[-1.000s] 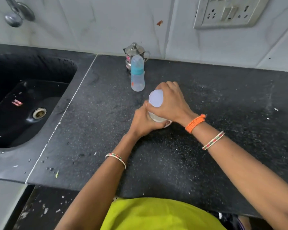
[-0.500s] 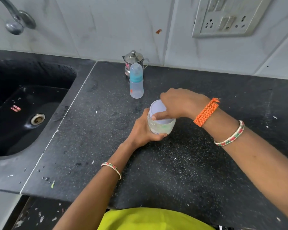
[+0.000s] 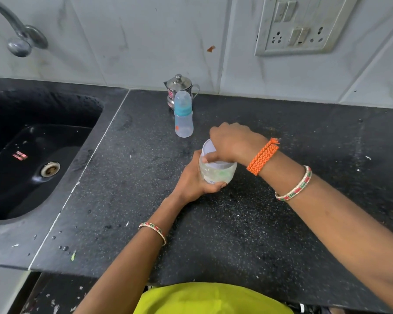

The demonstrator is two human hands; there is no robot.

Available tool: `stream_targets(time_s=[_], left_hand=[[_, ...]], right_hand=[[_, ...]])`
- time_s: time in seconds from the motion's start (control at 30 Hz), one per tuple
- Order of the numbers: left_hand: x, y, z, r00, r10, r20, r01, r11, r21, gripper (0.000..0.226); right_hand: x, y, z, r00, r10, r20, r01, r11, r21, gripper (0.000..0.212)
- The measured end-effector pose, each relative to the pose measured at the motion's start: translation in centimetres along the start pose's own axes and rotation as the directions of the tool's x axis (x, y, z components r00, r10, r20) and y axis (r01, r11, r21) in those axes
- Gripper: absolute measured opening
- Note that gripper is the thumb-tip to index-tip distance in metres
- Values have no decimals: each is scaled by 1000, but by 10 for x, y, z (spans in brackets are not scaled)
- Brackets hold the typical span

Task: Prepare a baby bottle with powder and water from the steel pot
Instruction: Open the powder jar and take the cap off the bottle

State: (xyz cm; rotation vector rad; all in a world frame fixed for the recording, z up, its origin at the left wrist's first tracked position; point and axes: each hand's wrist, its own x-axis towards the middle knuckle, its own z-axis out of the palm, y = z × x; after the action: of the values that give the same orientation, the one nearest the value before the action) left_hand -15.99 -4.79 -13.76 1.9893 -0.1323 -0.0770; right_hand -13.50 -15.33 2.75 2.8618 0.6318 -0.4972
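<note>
1. Head view shows the powder jar (image 3: 218,175) mid-counter, a clear plastic tub with a white lid (image 3: 210,152); it looks light, stiff and smooth, best held round its wall.
2. Left hand (image 3: 195,180) wraps the jar's side; right hand (image 3: 234,141) curls over the lid's rim, seemingly twisting it.
3. Baby bottle (image 3: 183,120) stands capped toward the counter's back edge, likely light and tippy; grip its waist.
4. Steel pot (image 3: 179,89) sits just behind it, against the wall.
5. Sink (image 3: 14,159) lies at the left edge of the counter (image 3: 281,234).
</note>
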Motion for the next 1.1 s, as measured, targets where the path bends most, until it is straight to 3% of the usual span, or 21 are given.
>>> stream_targets(time_s=[0.13, 0.2, 0.3, 0.37, 0.43, 0.5, 0.57, 0.63, 0.73, 0.83, 0.93, 1.03, 1.1], left_hand=[[0, 3, -1, 1000, 13, -1, -13, 1000, 13, 90], [0, 2, 0, 1000, 13, 4, -13, 1000, 16, 88], [0, 0, 1, 1000, 8, 3, -8, 1000, 16, 86], [-1, 0, 1, 1000, 4, -2, -4, 1000, 24, 87], [-2, 2, -1, 1000, -3, -13, 3, 1000, 20, 86], [-3, 4, -2, 1000, -14, -16, 14, 1000, 15, 87], [-3, 5, -2, 1000, -18, -13, 18, 1000, 17, 87], [-3, 5, -1, 1000, -12, -13, 12, 1000, 22, 87], [-2, 4, -1, 1000, -13, -2, 13, 1000, 28, 85], [-2, 3, -1, 1000, -23, -10, 23, 1000, 21, 86], [-1, 5, -1, 999, -37, -6, 37, 999, 7, 90], [0, 4, -1, 999, -39, 8, 39, 999, 14, 92], [3, 4, -1, 998, -48, 27, 48, 999, 25, 93]], right_hand=[[-1, 9, -13, 925, -242, 292, 250, 968, 12, 76], [-6, 9, -12, 951, -194, 242, 188, 981, 45, 79], [-10, 4, -8, 999, 45, 22, -47, 995, 86, 66], [-11, 4, -8, 998, 56, -22, -56, 998, 40, 54], [-6, 10, -11, 999, -9, 38, 11, 999, -35, 35], [-1, 19, -16, 981, -73, 182, 79, 997, -24, 57], [0, 25, -20, 965, -147, 219, 138, 989, 58, 71], [-4, 24, -18, 982, -142, 120, 132, 987, 92, 72], [-6, 14, -8, 1000, 18, 25, -20, 998, 54, 75], [-1, 9, -4, 996, -60, 68, 61, 998, -9, 64], [2, 19, -12, 964, -192, 181, 184, 981, 60, 78], [1, 22, -13, 972, -153, 176, 147, 988, 45, 94], [2, 21, -9, 979, -111, 171, 110, 994, 15, 86]])
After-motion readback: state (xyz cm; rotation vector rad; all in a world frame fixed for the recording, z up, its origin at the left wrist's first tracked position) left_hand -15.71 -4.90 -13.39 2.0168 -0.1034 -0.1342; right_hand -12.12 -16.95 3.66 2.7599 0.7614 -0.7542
